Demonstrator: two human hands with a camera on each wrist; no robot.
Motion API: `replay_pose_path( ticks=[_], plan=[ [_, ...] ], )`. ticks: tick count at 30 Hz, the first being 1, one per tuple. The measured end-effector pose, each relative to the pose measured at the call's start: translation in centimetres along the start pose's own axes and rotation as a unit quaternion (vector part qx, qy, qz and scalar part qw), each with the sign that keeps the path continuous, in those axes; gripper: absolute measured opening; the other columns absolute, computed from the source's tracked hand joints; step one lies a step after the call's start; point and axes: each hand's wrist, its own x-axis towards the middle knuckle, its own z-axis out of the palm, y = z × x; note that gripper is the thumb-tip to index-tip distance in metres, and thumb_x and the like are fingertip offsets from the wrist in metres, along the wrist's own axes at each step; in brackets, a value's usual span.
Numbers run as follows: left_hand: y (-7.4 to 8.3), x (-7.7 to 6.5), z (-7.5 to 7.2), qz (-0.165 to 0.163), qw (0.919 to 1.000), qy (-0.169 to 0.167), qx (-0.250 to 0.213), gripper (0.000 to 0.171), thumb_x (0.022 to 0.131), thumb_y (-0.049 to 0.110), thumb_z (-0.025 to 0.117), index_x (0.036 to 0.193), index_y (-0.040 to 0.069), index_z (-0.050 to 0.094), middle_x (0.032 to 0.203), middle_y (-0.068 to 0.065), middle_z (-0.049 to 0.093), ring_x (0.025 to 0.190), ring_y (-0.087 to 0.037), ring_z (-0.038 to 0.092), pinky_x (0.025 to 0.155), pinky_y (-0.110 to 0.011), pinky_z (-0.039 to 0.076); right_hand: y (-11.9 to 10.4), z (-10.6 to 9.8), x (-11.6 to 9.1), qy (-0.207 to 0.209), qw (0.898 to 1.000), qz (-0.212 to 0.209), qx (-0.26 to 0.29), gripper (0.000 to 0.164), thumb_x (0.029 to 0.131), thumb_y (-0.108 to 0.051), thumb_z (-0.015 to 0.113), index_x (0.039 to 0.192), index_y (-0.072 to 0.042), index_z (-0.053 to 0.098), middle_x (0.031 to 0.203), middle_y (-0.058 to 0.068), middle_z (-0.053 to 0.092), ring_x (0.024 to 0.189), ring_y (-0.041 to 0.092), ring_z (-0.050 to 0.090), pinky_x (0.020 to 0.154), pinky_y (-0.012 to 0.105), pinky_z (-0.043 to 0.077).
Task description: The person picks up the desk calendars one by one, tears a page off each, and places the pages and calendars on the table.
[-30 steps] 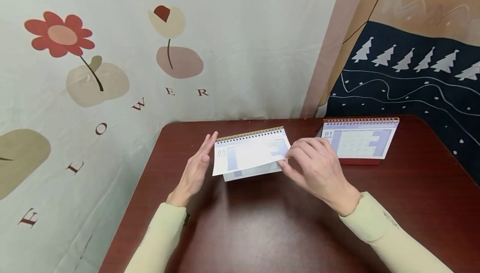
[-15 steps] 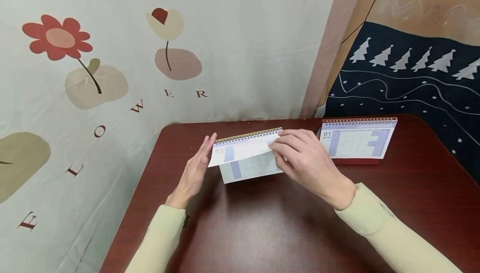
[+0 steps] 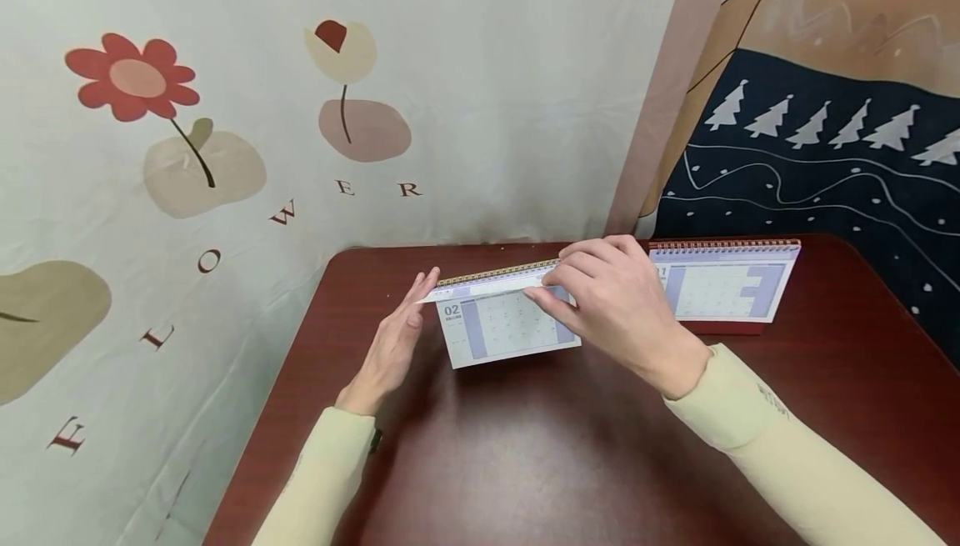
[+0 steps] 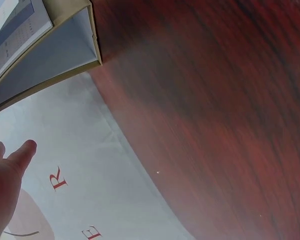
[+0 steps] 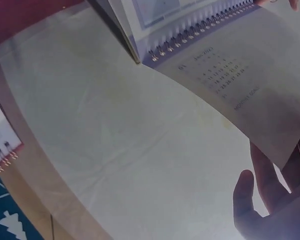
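A spiral-bound desk calendar (image 3: 498, 331) stands on the table with its 02 sheet facing the person. Its 01 page (image 3: 480, 287) is lifted, nearly edge-on in the head view. My right hand (image 3: 618, 308) pinches this page near its right end. In the right wrist view, the raised page (image 5: 230, 85) bends down toward the fingers of the right hand (image 5: 272, 200). My left hand (image 3: 390, 350) is held with straight fingers against the calendar's left end. The left wrist view shows the calendar's hollow stand (image 4: 54, 57) and part of the left hand (image 4: 4, 187).
A second desk calendar (image 3: 723, 292) with a red base, open at 01, stands to the right, partly behind the right hand. The dark red wooden table (image 3: 495, 463) ends at a hanging printed cloth (image 3: 510, 112) at the back.
My right hand has raised the 01 page up and away toward the spiral, uncovering the 02 sheet beneath. The left hand has stayed at the calendar's left end.
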Motion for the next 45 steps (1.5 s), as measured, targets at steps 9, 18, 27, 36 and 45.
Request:
replay_pose_path(
  ticks=[9, 18, 27, 36, 45],
  plan=[
    [0.0, 0.1, 0.1, 0.010, 0.9999, -0.005, 0.011, 0.074, 0.110, 0.060, 0.018, 0.162, 0.011, 0.036, 0.166, -0.003, 0.036, 0.156, -0.025, 0.024, 0.124, -0.029, 0.021, -0.2, -0.1, 2.7, -0.046, 0.998, -0.025, 0.017, 0.014, 0.093, -0.012, 0.075, 0.106, -0.014, 0.080, 0.095, 0.001, 0.076, 0.098, 0.027, 0.069, 0.084, 0.046, 0.049],
    [-0.1, -0.3, -0.1, 0.005, 0.9999, 0.007, 0.010, 0.080, 0.109, 0.061, 0.021, 0.156, 0.000, 0.042, 0.162, -0.014, 0.039, 0.153, -0.037, 0.030, 0.123, -0.025, 0.020, -0.9, 1.2, 5.5, -0.072, 0.996, -0.042, 0.007, 0.009, 0.094, -0.018, 0.077, 0.102, -0.018, 0.080, 0.095, -0.004, 0.076, 0.098, 0.024, 0.068, 0.084, 0.045, 0.047],
    [-0.1, -0.5, -0.1, -0.017, 0.9998, 0.008, 0.011, 0.082, 0.109, 0.061, 0.022, 0.154, -0.005, 0.043, 0.164, -0.017, 0.035, 0.153, -0.035, 0.031, 0.121, -0.019, 0.019, -1.4, 2.4, 7.7, -0.082, 0.995, -0.041, 0.038, 0.006, 0.099, -0.018, 0.072, 0.099, -0.018, 0.078, 0.088, -0.006, 0.074, 0.088, 0.019, 0.068, 0.079, 0.041, 0.049],
    [-0.2, -0.2, -0.1, -0.019, 0.9995, 0.009, -0.022, 0.070, 0.113, 0.049, 0.025, 0.153, -0.006, 0.044, 0.161, -0.020, 0.038, 0.149, -0.039, 0.035, 0.119, -0.017, 0.022, -0.7, 2.2, 8.8, -0.098, 0.993, -0.021, 0.064, 0.005, 0.096, -0.020, 0.076, 0.097, -0.017, 0.081, 0.089, -0.004, 0.070, 0.085, 0.023, 0.063, 0.066, 0.038, 0.042],
    [-0.4, 0.6, -0.1, -0.154, 0.9696, 0.044, -0.185, 0.044, 0.114, 0.022, 0.039, 0.147, -0.003, 0.054, 0.145, -0.021, 0.058, 0.136, -0.041, 0.053, 0.118, -0.048, 0.033, -0.4, 2.0, 9.3, -0.125, 0.989, -0.003, 0.075, 0.006, 0.097, -0.021, 0.076, 0.099, -0.018, 0.081, 0.093, -0.003, 0.071, 0.087, 0.024, 0.063, 0.072, 0.042, 0.049]
  ],
)
